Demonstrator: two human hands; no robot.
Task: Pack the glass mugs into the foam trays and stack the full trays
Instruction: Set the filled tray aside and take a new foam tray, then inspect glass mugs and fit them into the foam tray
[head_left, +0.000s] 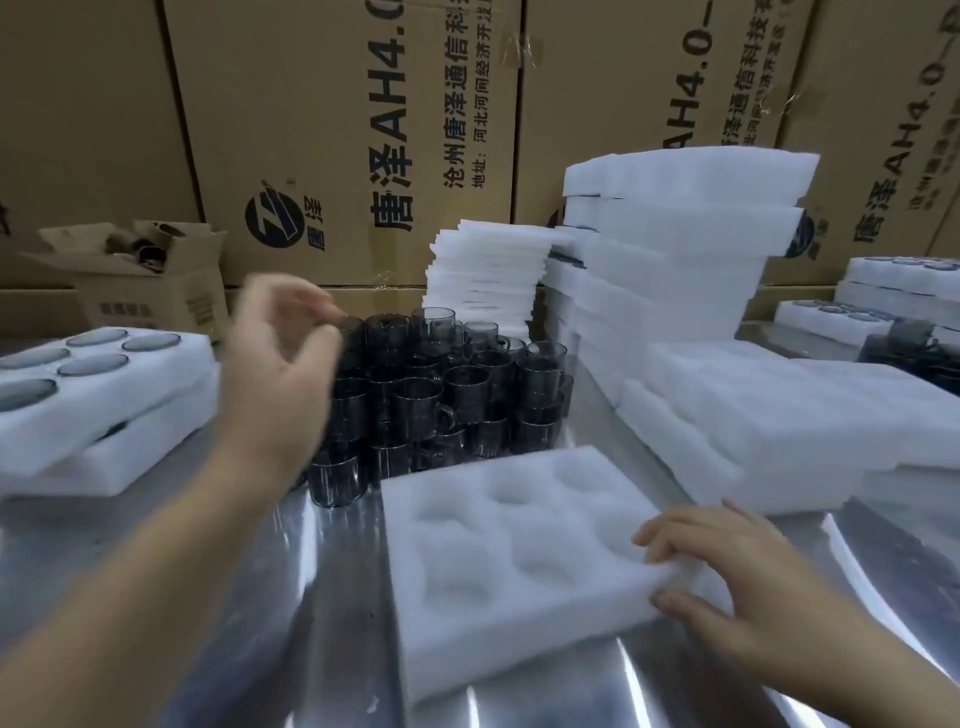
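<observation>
Six empty hollows show in the foam tray (460, 647) lying on the steel table (337, 577), its far edge just before the glass mugs (441, 384). Right hand (727, 582) pinches its right edge, fingers on top, thumb at the side. Left hand (280, 364), blurred, hovers above the mugs, fingers loosely curled, holding nothing. Bare steel shows left of the tray

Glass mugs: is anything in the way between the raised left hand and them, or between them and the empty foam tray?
Nothing visible. The left hand hovers at the left side of the glass mugs, holding nothing. The empty foam tray lies just in front of them, pockets bare; the right hand grips only its right edge.
</observation>
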